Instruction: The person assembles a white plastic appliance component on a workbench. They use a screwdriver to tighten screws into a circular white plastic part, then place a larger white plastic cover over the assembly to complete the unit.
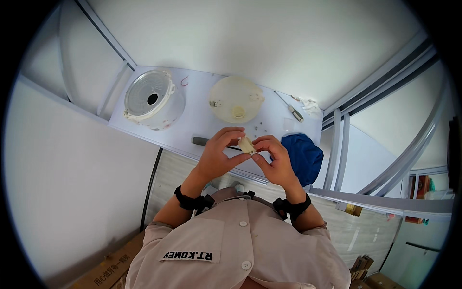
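Note:
Between my left hand [217,153] and my right hand [277,163] is a small cream plastic part [247,145], pinched by the fingertips of both above the table's near side. Under my left hand lies a screwdriver [199,141]; its dark handle sticks out to the left and part of its shaft shows by the fingers. Beyond my hands rests a round, pale translucent cover [236,94] with a small ring-shaped fitting [238,112] near its close edge. Several small screws [258,127] are scattered between the cover and my right hand.
A white bucket-like housing [166,113] with a round silver lid [146,94] stands at the table's left. To the right are a second screwdriver [295,113], a crumpled white cloth [311,107] and a blue fabric item [305,158]. A short red wire [184,81] lies at the back.

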